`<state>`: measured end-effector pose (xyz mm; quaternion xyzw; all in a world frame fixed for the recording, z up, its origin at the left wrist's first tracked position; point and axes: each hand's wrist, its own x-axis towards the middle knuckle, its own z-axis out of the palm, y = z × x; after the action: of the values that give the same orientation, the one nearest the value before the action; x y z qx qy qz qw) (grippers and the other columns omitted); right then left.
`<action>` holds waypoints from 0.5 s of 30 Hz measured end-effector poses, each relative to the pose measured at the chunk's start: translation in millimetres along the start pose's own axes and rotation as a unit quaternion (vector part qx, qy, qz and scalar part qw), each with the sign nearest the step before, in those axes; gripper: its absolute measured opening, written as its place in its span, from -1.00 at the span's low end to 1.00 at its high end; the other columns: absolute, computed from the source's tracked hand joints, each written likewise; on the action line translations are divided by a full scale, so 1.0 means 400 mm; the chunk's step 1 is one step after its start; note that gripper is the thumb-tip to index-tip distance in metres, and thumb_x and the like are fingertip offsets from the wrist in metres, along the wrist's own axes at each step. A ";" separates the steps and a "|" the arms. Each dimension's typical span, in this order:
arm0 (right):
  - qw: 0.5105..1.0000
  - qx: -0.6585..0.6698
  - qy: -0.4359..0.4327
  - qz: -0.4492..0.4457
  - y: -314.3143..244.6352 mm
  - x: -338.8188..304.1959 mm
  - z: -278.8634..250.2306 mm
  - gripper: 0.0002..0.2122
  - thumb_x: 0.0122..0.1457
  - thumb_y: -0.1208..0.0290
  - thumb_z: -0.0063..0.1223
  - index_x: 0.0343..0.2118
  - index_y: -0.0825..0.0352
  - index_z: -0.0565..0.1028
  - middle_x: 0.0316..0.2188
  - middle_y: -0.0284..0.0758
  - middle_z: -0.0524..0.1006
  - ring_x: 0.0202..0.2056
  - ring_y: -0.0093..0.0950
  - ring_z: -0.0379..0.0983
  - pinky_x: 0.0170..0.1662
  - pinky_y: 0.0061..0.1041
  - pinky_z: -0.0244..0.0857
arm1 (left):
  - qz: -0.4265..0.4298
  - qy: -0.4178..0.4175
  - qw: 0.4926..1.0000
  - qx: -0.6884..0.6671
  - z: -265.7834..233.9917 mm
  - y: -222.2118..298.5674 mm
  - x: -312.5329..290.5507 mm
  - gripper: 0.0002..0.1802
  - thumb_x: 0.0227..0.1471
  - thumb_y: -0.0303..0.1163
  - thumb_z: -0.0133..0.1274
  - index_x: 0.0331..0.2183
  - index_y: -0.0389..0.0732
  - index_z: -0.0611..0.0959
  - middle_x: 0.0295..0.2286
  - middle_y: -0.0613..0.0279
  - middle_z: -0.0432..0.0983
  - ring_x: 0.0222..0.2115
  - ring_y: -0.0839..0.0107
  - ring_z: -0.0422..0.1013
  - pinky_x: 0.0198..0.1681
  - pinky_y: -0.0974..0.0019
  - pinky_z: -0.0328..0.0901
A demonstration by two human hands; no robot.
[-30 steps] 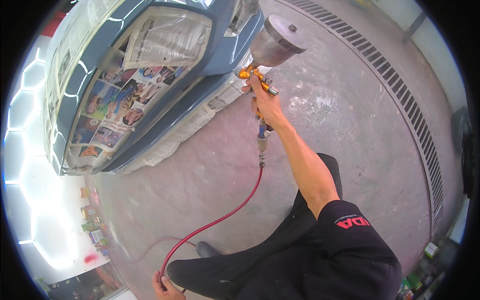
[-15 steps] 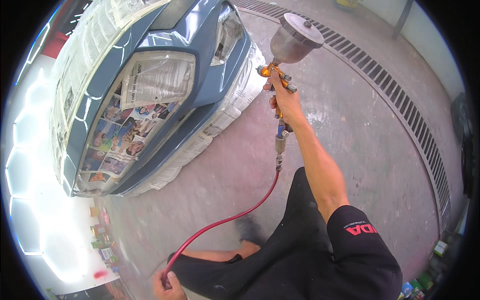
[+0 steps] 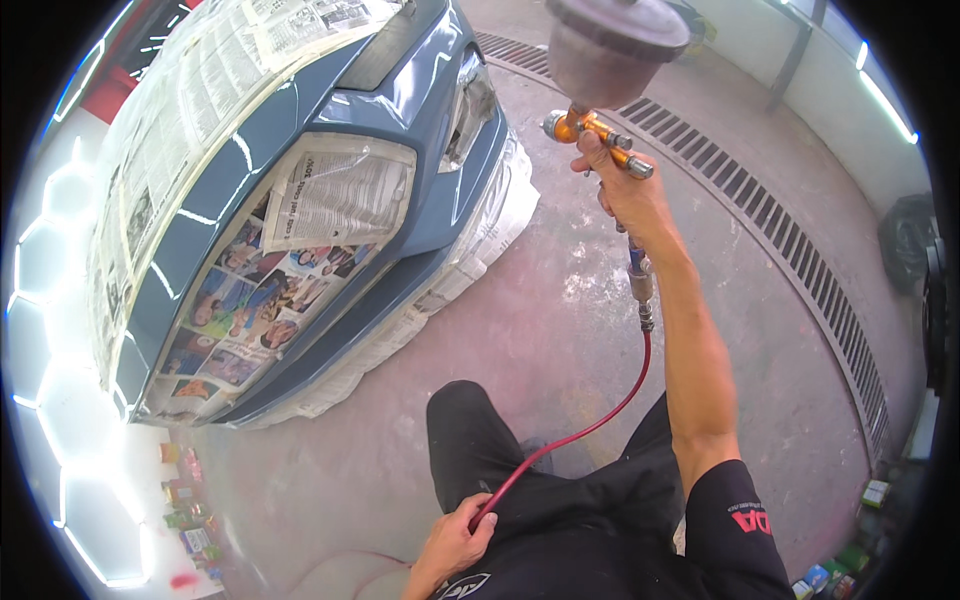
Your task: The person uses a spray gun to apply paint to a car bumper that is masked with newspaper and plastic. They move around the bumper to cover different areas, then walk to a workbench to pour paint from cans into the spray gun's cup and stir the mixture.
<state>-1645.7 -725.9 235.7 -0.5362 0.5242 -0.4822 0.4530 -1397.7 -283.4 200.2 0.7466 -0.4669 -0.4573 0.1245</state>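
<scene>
My right hand is closed around the handle of an orange and silver spray gun, held up to the right of the car with its nozzle pointing left. A grey, lidded paint cup sits on top of it, blurred. From the fitting below the handle, a red air hose curves down to my left hand, whose fingers are wrapped around it near my waist. The glossy blue-grey car front stands at the left, apart from the gun. Newspaper masking covers its grille opening, and more paper surrounds the panel.
A slotted drain grate curves across the concrete floor on the right. Several small cans stand along the lower left wall, others at the lower right. A black bag rests by the right wall. Bright hexagonal lights line the left.
The spray gun and my right hand have moved right and slightly up. My left hand, still gripping the hose, has shifted right and up. My legs have changed position, and the car appears slightly lower.
</scene>
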 end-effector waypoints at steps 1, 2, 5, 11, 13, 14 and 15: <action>1.000 0.009 0.014 -0.011 -0.040 -0.005 0.003 -0.30 0.33 -0.35 0.16 0.13 0.29 0.65 -0.26 -0.37 0.69 -0.63 -0.74 0.28 -0.62 -0.60 0.14 | -0.005 -0.017 1.000 -0.018 -0.001 -0.017 0.026 -0.52 0.32 -0.18 0.24 0.16 -0.20 0.62 -0.28 -0.06 0.75 -0.27 0.23 0.69 -0.14 0.18 0.50; 0.999 0.019 0.028 -0.022 -0.080 -0.005 0.006 -0.30 0.33 -0.36 0.16 0.12 0.30 0.66 -0.26 -0.37 0.69 -0.63 -0.74 0.28 -0.63 -0.60 0.14 | -0.005 -0.033 0.998 -0.052 -0.003 -0.032 0.045 -0.52 0.33 -0.18 0.24 0.16 -0.22 0.62 -0.28 -0.01 0.75 -0.28 0.27 0.67 -0.15 0.20 0.50; 0.997 0.008 0.048 -0.054 -0.174 0.026 0.009 -0.23 0.29 -0.47 0.09 0.06 0.31 0.65 -0.24 -0.35 0.70 -0.64 -0.74 0.27 -0.64 -0.63 0.11 | -0.004 -0.094 0.985 -0.143 0.001 -0.076 0.100 -0.54 0.36 -0.19 0.24 0.12 -0.27 0.61 -0.30 0.14 0.73 -0.29 0.42 0.62 -0.15 0.28 0.47; 0.991 -0.043 0.056 -0.111 -0.337 0.104 -0.029 -0.30 0.33 -0.35 0.17 -0.02 0.39 0.64 -0.38 -0.32 0.69 -0.70 -0.76 0.27 -0.68 -0.65 0.09 | -0.009 -0.194 0.956 -0.220 0.000 -0.097 0.194 -0.64 0.38 -0.24 0.26 0.01 -0.31 0.62 -0.35 0.35 0.65 -0.33 0.64 0.48 -0.23 0.43 0.38; 0.989 -0.071 0.059 -0.112 -0.375 0.117 -0.023 -0.24 0.27 -0.45 0.15 -0.03 0.37 0.65 -0.33 -0.29 0.70 -0.68 -0.77 0.24 -0.65 -0.69 0.15 | -0.002 -0.195 0.942 -0.274 0.016 -0.108 0.219 -0.66 0.39 -0.25 0.24 0.00 -0.31 0.63 -0.37 0.37 0.63 -0.34 0.66 0.46 -0.25 0.46 0.35; 0.988 -0.088 0.063 -0.110 -0.378 0.119 -0.024 -0.21 0.24 -0.49 0.14 -0.03 0.36 0.66 -0.31 -0.28 0.71 -0.67 -0.78 0.23 -0.63 -0.70 0.18 | -0.005 -0.202 0.937 -0.286 0.012 -0.094 0.237 -0.67 0.40 -0.26 0.23 0.00 -0.30 0.63 -0.39 0.40 0.60 -0.36 0.68 0.44 -0.28 0.47 0.33; 0.989 -0.080 0.070 -0.106 -0.375 0.125 -0.023 -0.22 0.25 -0.48 0.15 -0.04 0.36 0.66 -0.31 -0.28 0.71 -0.67 -0.78 0.24 -0.63 -0.70 0.18 | -0.008 -0.205 0.931 -0.300 0.008 -0.073 0.258 -0.68 0.41 -0.27 0.22 0.01 -0.30 0.63 -0.41 0.42 0.58 -0.39 0.69 0.42 -0.31 0.49 0.31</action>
<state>-1637.0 -769.8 387.5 -0.5882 0.5315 -0.5202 0.3175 -1368.4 -350.9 122.1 0.5677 -0.3174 -0.7204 0.2409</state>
